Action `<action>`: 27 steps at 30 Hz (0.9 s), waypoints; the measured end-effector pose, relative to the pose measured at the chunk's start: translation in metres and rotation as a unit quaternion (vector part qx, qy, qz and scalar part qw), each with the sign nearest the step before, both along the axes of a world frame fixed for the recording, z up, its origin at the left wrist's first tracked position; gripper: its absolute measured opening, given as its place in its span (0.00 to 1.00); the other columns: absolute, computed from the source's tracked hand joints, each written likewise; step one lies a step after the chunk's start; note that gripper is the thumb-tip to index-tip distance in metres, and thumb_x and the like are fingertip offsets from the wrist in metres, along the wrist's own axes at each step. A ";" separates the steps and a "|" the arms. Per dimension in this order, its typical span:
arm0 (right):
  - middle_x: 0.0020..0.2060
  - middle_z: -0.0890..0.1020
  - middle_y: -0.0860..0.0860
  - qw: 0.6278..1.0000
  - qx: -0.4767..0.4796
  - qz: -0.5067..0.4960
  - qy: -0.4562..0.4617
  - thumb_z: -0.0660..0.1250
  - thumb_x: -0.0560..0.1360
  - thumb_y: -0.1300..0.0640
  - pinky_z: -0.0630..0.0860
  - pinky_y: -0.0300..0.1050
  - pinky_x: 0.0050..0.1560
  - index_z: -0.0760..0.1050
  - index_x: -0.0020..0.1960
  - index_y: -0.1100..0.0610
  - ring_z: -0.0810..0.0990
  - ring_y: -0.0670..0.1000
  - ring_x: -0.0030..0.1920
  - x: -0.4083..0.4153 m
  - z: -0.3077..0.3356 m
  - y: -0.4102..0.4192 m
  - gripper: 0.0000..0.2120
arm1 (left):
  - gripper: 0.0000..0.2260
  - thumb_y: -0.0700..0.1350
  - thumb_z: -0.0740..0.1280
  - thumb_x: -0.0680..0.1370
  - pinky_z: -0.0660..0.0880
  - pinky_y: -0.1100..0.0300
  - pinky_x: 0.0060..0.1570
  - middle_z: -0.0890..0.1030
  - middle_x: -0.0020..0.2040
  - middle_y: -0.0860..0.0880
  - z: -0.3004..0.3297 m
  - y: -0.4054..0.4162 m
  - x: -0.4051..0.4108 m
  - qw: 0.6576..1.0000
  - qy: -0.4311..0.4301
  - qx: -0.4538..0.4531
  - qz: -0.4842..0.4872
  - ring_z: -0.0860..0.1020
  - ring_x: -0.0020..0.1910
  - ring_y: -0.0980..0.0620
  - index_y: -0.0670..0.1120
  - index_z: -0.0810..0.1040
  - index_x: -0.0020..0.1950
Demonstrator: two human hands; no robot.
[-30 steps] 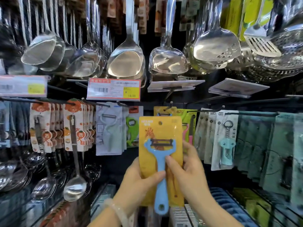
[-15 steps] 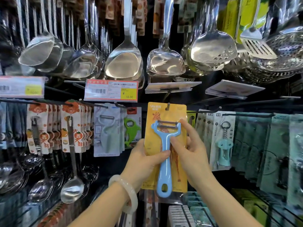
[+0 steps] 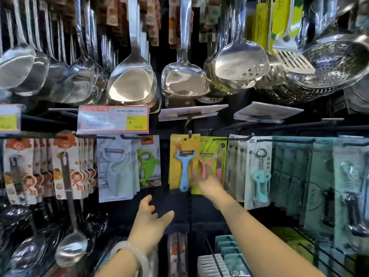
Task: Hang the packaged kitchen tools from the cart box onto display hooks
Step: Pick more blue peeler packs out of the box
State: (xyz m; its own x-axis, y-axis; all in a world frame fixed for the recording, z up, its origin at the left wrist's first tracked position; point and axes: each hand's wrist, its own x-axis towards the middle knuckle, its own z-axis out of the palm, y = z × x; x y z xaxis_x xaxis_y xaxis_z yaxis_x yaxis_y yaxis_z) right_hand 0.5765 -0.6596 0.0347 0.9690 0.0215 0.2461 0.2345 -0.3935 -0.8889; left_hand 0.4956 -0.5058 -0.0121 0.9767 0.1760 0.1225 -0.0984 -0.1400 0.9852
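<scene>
A shopper's left hand [image 3: 151,220] hung below the display with fingers loosely spread and nothing in it, having let go of the yellow-carded blue peeler [image 3: 184,162] it had gripped half a second before. That pack now hung from its display hook [image 3: 190,133], card square to the rack, between a green bottle opener pack [image 3: 148,160] at left and a pink peeler pack [image 3: 208,162] just beside it at right. The right hand [image 3: 207,182] reached forward with fingers extended, its blurred tips by the blue peeler's card edge and in front of the pink peeler; whether they touched could not be told. One item appeared hung, and the cart box lay out of view. Steel ladles [image 3: 131,80] crowded overhead, leaving open room only below the hooks, where the hands could draw back.
</scene>
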 end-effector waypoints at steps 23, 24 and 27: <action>0.77 0.39 0.53 0.811 -0.493 -0.298 0.099 0.53 0.79 0.42 0.43 0.56 0.75 0.39 0.77 0.49 0.37 0.57 0.76 -0.305 -0.127 -0.324 0.33 | 0.40 0.56 0.60 0.78 0.39 0.45 0.73 0.30 0.75 0.47 -0.059 -0.341 -0.143 0.716 -0.208 0.582 -0.324 0.31 0.74 0.47 0.47 0.34 0.76; 0.76 0.38 0.52 0.808 -0.488 -0.309 0.114 0.53 0.79 0.42 0.42 0.56 0.75 0.39 0.77 0.49 0.37 0.57 0.76 -0.326 -0.128 -0.345 0.34 | 0.40 0.57 0.60 0.78 0.39 0.45 0.73 0.30 0.75 0.47 -0.061 -0.367 -0.158 0.709 -0.209 0.582 -0.339 0.31 0.74 0.47 0.47 0.34 0.76; 0.76 0.38 0.53 0.793 -0.481 -0.344 0.146 0.53 0.79 0.42 0.42 0.56 0.74 0.40 0.77 0.51 0.37 0.57 0.76 -0.386 -0.133 -0.409 0.34 | 0.40 0.60 0.59 0.78 0.40 0.45 0.73 0.31 0.76 0.47 -0.070 -0.450 -0.207 0.687 -0.229 0.576 -0.381 0.32 0.74 0.47 0.47 0.33 0.75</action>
